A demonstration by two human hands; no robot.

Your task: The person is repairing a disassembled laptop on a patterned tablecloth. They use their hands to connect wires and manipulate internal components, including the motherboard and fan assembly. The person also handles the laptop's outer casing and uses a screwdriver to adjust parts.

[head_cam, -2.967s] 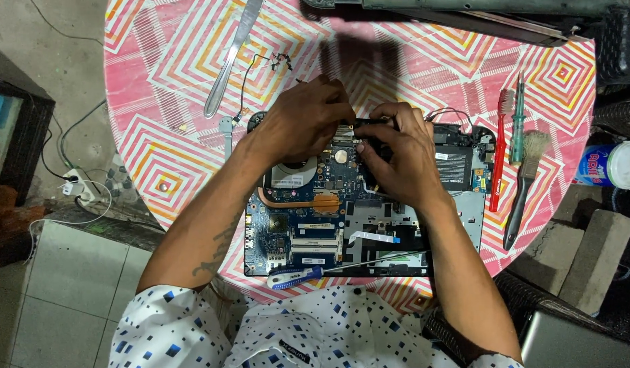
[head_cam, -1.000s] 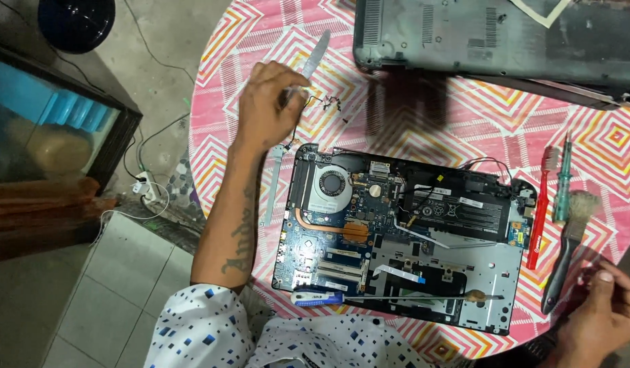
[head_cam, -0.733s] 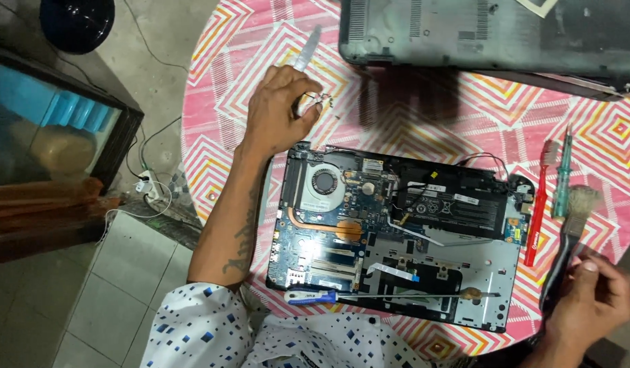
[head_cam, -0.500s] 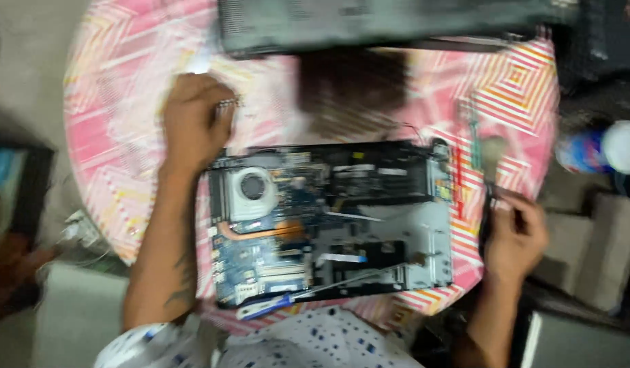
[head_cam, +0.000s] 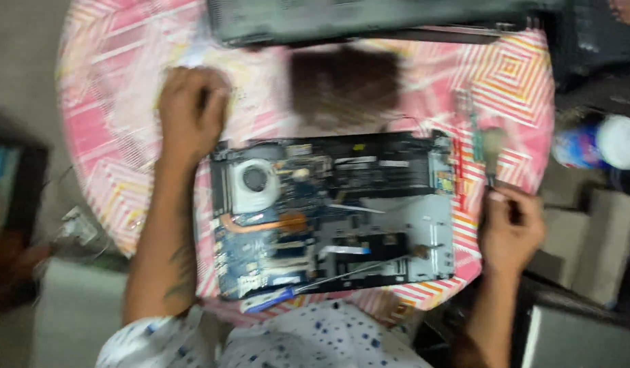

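Here the right hand (head_cam: 511, 228) sits at the right edge of the round table, its fingers curled narrowly around the lower end of a brush (head_cam: 493, 155) whose handle runs away from the person, the pale bristle head pointing toward the far side of the patterned pink tablecloth (head_cam: 110, 170). The brush's long axis lies roughly parallel to the short side of the opened laptop base (head_cam: 332, 215), just beside its right rim, so this hand is far nearer to it than the other. Next to the brush lie a couple of slim tools, too blurred to name. The left hand (head_cam: 191, 112) rests closed on the cloth beyond the laptop's far-left corner; whether it holds anything I cannot tell. The base shows a round cooling fan (head_cam: 255, 180), a copper heat pipe, blue circuit board and a grey metal plate. A blue-handled screwdriver (head_cam: 308, 289) lies slantwise along its near edge.
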